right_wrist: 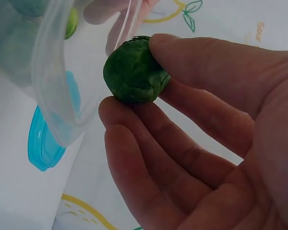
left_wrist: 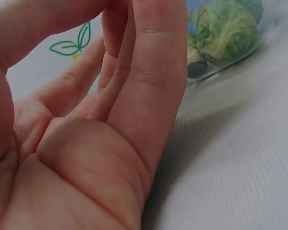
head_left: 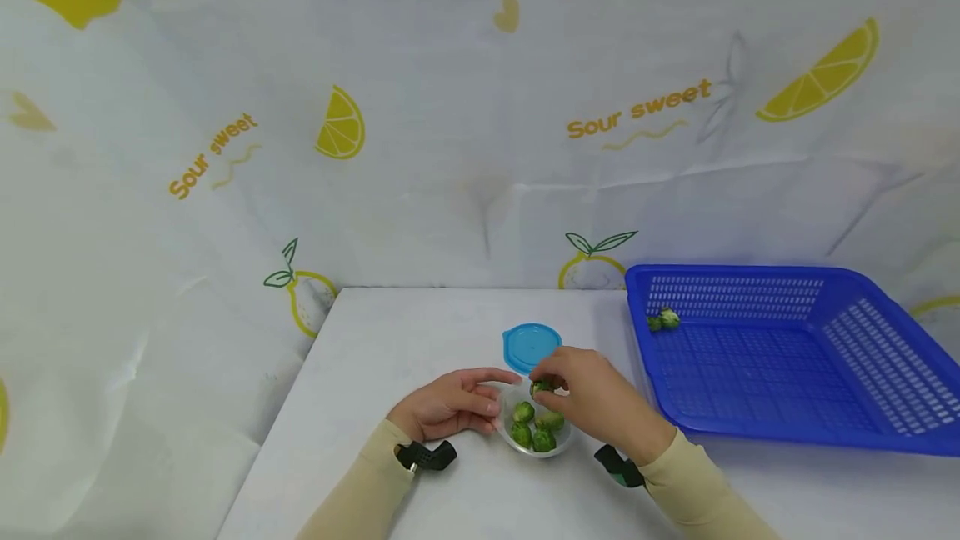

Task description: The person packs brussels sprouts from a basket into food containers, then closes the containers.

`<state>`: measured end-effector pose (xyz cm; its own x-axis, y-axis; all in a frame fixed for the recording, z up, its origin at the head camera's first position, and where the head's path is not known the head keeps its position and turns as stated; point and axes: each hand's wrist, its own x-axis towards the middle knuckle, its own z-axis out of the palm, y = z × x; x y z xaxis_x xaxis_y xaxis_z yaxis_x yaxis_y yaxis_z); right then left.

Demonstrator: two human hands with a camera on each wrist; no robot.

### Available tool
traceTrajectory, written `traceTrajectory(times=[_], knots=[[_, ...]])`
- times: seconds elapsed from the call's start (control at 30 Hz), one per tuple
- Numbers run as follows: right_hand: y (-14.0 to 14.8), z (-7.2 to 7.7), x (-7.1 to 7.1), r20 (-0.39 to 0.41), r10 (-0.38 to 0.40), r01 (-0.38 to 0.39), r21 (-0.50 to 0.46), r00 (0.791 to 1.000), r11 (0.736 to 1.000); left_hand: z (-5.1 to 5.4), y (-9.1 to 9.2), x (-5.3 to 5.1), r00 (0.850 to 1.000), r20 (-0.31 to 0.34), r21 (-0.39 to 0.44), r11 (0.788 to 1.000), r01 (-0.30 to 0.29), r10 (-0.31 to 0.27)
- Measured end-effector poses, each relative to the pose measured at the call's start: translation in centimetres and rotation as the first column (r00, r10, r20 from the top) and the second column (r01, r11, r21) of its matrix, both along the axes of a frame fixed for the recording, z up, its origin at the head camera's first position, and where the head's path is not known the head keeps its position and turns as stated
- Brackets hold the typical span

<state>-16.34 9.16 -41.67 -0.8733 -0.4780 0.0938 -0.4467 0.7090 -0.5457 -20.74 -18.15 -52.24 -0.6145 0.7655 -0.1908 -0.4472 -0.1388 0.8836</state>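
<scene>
A clear plastic bowl (head_left: 551, 451) stands on the white table with several Brussels sprouts (head_left: 543, 440) inside. At its left side my left hand (head_left: 457, 405) touches the wall, fingers loosely extended along it. The left wrist view shows that palm (left_wrist: 86, 172) holding nothing, with sprouts (left_wrist: 225, 31) behind the fingers. Over the bowl's far right part, my right hand (head_left: 600, 397) pinches one Brussels sprout (right_wrist: 134, 72) between thumb and fingertips. Just beyond the bowl lies a blue lid (head_left: 531, 346), also visible in the right wrist view.
To the right stands a large blue plastic basket (head_left: 750, 432) with a few Brussels sprouts (head_left: 667, 318) in its far left corner. A white sheet printed with lemons (head_left: 450, 148) hangs behind the table (head_left: 397, 323).
</scene>
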Motion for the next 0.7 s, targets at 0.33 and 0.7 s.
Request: traceTrajectory(times=[0.33, 0.7], knots=[[-0.9, -0.7, 0.3, -0.049, -0.002, 0.004, 0.053, 0.999, 0.999, 0.1, -0.2, 0.0, 1.000, 0.008, 0.012, 1.000, 0.012, -0.012], [-0.8, -1.3, 0.3, -0.084, 0.003, 0.002, 0.062, 0.996, 0.998, 0.0, -0.1, -0.1, 0.999, 0.019, 0.025, 0.999, 0.026, -0.027]])
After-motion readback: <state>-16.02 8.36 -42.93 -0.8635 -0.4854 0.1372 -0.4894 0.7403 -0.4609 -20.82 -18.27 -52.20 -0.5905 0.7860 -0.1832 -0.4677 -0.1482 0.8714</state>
